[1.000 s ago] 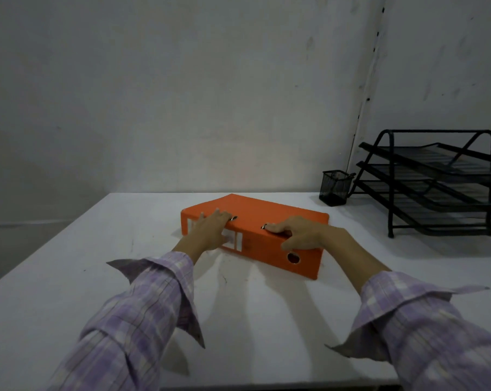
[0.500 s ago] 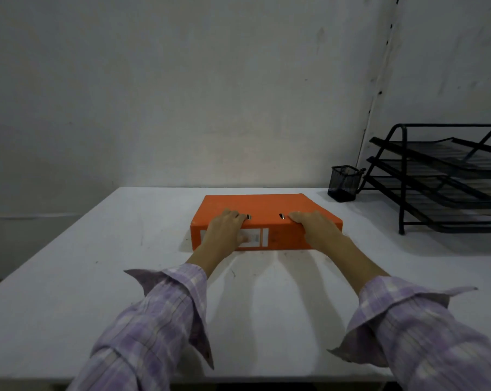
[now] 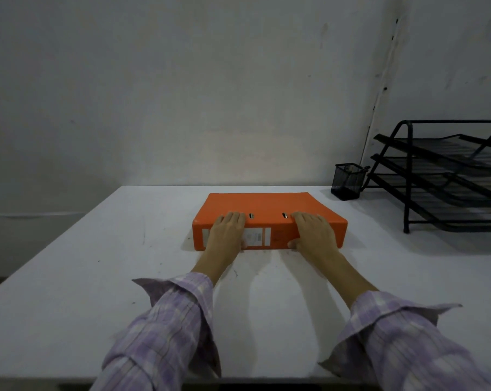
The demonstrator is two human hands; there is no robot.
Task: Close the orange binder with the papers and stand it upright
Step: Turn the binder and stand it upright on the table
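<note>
Both the left hand (image 3: 229,231) and right hand (image 3: 313,231) grasp the closed binder (image 3: 266,203) (lying flat) by its spine.

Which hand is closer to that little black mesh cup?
The right hand. It grips the binder at the end toward the cup, which stands beyond it by the wall. The left hand grips the binder's other end, farther away.

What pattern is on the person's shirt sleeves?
Pale purple and white plaid, seen in the head view on the left sleeve.
</note>
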